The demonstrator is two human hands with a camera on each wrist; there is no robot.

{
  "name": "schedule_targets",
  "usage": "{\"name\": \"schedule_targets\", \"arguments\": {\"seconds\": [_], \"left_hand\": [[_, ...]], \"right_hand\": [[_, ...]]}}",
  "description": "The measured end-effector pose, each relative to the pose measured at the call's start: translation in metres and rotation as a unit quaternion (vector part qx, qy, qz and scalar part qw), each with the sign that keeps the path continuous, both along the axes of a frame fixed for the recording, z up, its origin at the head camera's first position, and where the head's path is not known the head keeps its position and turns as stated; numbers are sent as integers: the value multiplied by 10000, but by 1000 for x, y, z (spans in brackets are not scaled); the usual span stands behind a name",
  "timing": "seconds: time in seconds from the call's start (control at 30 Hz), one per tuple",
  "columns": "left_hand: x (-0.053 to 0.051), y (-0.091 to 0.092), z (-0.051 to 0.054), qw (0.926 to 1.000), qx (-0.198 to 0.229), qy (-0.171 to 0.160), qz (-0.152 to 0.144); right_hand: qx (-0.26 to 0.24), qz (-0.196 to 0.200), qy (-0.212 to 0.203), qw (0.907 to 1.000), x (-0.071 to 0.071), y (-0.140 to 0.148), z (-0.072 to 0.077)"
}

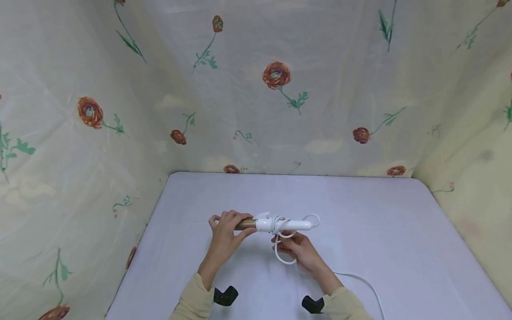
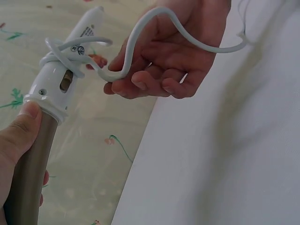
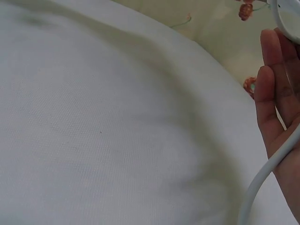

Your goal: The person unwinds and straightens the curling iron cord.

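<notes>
A curling iron with a white handle and a gold-brown barrel is held above the table, lying nearly level in the head view. My left hand grips it by the barrel; the left wrist view shows the thumb against the barrel near the white collar. Its white cord is looped round the handle. My right hand, just below the handle, pinches that cord between thumb and forefinger, the other fingers loosely bent. In the right wrist view only part of the right hand shows, the cord crossing its palm.
The cord's tail runs over the white table to the near edge. Flower-printed curtains hang at the back and both sides. Black wrist pieces show by the sleeves.
</notes>
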State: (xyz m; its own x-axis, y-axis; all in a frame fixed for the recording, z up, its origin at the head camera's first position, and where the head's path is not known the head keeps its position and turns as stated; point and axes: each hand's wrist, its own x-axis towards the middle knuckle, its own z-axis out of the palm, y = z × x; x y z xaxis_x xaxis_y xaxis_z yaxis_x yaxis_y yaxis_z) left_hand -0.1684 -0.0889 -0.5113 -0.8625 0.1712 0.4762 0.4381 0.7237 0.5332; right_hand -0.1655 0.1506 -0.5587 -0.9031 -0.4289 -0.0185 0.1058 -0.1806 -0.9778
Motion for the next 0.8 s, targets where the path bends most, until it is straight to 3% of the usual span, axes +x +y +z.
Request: {"name": "schedule_targets", "arguments": {"seconds": [0.47, 0.63, 0.8], "left_hand": [[2, -3, 1, 9997, 79, -209, -7], [2, -6, -3, 9998, 71, -194, -23], [2, -8, -5, 9998, 114, -156, -108]], "right_hand": [[-730, -496, -6, 9961, -1, 2, -5], [-566, -589, -4, 9967, -4, 7, -5], [-88, -801, -144, 9966, -9, 13, -3]]}}
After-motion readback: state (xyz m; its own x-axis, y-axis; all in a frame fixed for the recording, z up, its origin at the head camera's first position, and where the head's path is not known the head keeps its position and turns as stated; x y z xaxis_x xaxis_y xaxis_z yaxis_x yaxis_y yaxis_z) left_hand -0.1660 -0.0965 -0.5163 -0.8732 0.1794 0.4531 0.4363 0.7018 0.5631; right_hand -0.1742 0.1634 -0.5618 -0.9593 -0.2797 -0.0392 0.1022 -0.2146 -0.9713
